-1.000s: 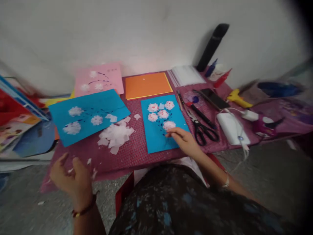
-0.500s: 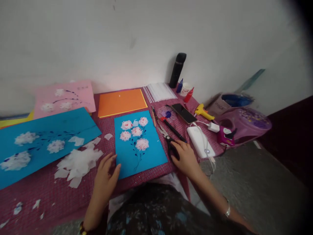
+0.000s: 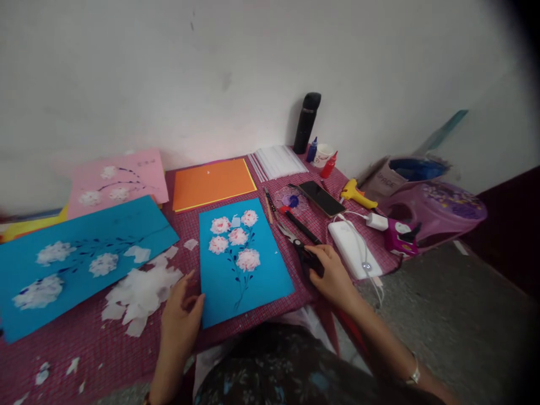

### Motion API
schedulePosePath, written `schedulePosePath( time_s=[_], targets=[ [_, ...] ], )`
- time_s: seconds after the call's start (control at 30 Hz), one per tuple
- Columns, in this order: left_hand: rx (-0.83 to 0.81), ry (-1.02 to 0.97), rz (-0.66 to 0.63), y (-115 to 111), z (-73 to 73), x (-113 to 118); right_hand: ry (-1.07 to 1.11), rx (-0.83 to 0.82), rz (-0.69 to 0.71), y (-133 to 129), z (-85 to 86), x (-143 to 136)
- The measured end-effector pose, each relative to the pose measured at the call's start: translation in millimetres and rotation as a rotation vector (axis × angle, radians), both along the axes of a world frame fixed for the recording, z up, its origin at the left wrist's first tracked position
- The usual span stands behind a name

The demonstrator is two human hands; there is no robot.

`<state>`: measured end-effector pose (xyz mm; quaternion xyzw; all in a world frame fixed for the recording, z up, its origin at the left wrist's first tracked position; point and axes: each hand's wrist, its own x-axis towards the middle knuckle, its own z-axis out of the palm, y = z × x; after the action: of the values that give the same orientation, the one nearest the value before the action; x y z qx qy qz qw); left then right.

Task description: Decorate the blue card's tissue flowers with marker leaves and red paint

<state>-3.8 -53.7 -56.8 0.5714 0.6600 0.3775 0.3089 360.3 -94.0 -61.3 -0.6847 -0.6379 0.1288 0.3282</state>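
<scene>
My right hand (image 3: 333, 275) has its fingers curled on the black handles of a pair of scissors (image 3: 296, 243), whose blades point away to the left. Beside the lower left edge of a blue sheet (image 3: 270, 287) is my left hand (image 3: 183, 306), empty, with thumb and fingers apart. Several pink-white crumpled tissue flowers (image 3: 248, 260) are on that sheet, above painted dark leaves and stems. A small white tissue square (image 3: 235, 222) sits among the upper flowers. Left of my left hand lies a heap of cut white tissue pieces (image 3: 137, 295).
At left are another flowered blue sheet (image 3: 139, 219) and a pink sheet (image 3: 152, 171). Orange sheets (image 3: 213, 183) lie behind. To the right are a black-handled brush (image 3: 301, 224), phone (image 3: 321, 198), white power bank (image 3: 353, 250) with cables, yellow glue gun (image 3: 358, 195) and black bottle (image 3: 306, 124).
The view has shifted slightly, so the table things appear a little lower and further right. My right hand's fingers have curled in more around the scissors' handles. My left hand stays beside the sheet.
</scene>
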Motion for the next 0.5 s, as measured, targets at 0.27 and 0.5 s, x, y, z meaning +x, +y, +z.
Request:
schedulePosePath(
  time_s=[0.27, 0.5],
  targets=[
    [0.164, 0.268, -0.072, -13, -15.7, -8, -0.183, -0.077, 0.025, 24, 37.5, -4],
    [0.170, 0.079, -0.067, -23, -16.4, -8, -0.452, -0.340, -0.027, 144, 67.4, -40]
  ],
)
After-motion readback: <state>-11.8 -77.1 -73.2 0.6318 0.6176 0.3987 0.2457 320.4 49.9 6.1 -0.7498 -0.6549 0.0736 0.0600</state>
